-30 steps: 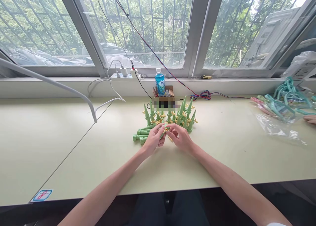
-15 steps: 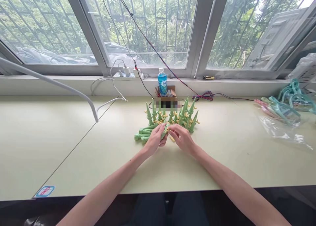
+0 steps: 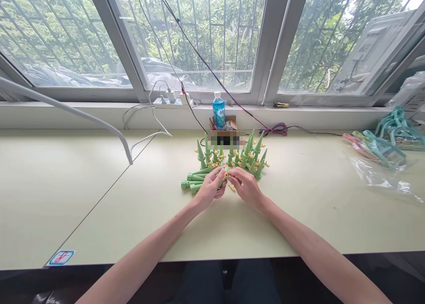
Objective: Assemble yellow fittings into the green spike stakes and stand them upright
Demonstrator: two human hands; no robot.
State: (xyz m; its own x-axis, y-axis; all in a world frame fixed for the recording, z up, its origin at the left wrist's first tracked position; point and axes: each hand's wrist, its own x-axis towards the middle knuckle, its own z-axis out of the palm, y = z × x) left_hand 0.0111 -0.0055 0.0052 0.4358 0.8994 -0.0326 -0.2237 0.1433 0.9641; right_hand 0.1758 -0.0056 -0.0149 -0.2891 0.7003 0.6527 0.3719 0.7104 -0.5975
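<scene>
My left hand (image 3: 210,190) is closed around a green watering spike (image 3: 223,184), most of it covered by the fingers. A yellow valve piece (image 3: 226,175) with a round opening sits at the spike, between my two hands. The fingertips of my right hand (image 3: 245,183) pinch this valve from the right. On the table just below them lies a loose yellow piece (image 3: 231,187). Several green spikes with yellow valves (image 3: 257,149) stand point up behind my hands. Left of my left hand, several green spikes (image 3: 191,184) lie flat in a pile.
A bottle of blue liquid (image 3: 218,113) stands in a small cardboard box (image 3: 224,133) at the back. Coiled cable (image 3: 279,128) lies right of it. Teal hangers (image 3: 395,127) and clear plastic bags (image 3: 381,175) lie at the right. A white curved arm (image 3: 83,116) crosses the left.
Both hands stay in almost the same place. The yellow valve's round opening has turned slightly more toward me.
</scene>
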